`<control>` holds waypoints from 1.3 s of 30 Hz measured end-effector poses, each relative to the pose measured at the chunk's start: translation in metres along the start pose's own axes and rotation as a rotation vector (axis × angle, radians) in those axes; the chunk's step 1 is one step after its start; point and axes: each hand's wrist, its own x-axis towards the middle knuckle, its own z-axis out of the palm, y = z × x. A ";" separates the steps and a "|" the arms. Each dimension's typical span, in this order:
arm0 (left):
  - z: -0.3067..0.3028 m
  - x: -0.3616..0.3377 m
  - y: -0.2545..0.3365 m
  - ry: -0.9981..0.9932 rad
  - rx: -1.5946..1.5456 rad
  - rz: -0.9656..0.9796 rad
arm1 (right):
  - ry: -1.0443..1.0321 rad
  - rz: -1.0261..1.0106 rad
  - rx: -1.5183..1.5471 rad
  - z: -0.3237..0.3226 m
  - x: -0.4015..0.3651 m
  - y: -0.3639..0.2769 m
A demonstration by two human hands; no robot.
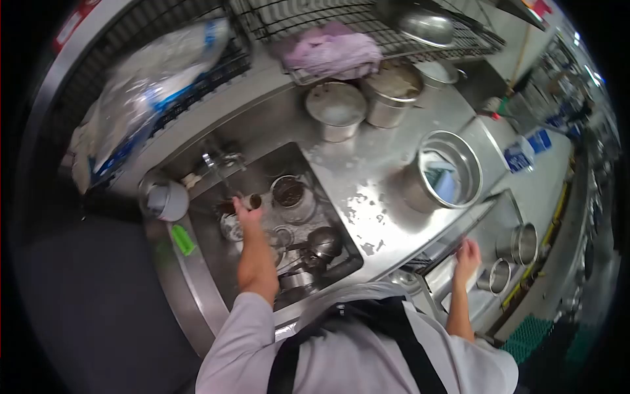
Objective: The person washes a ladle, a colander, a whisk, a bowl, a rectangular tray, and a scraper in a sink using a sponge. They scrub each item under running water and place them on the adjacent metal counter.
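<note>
Over the sink (293, 152), my left hand (248, 211) is closed on a small metal cup (254, 201), below the faucet (223, 161). Just right of it in the basin stands a dirty metal pot (298, 205). Ladles (324, 243) and other metalware lie lower in the sink. Out to the right, my right hand (468, 255) hovers near a metal tray (443, 272) beside two metal containers (499, 276). Its fingers look bent, too small and blurred to tell whether they hold something.
A large steel pot (469, 164) with cloths inside stands on the steel counter (367, 171). Lidded pots (336, 111) line the back. A wire rack (275, 29) overhead holds a pink cloth (331, 51). A green brush (183, 240) lies on the left ledge.
</note>
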 end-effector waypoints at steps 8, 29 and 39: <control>-0.008 -0.045 -0.012 -0.021 0.054 -0.161 | -0.832 -0.312 -1.452 0.197 0.178 -0.046; 0.023 -0.069 -0.022 -0.030 0.196 0.050 | -0.753 -0.070 0.163 0.148 0.100 -0.188; -0.011 -0.151 -0.070 -0.795 0.253 -0.196 | -1.094 -1.164 -0.216 0.378 -0.187 -0.093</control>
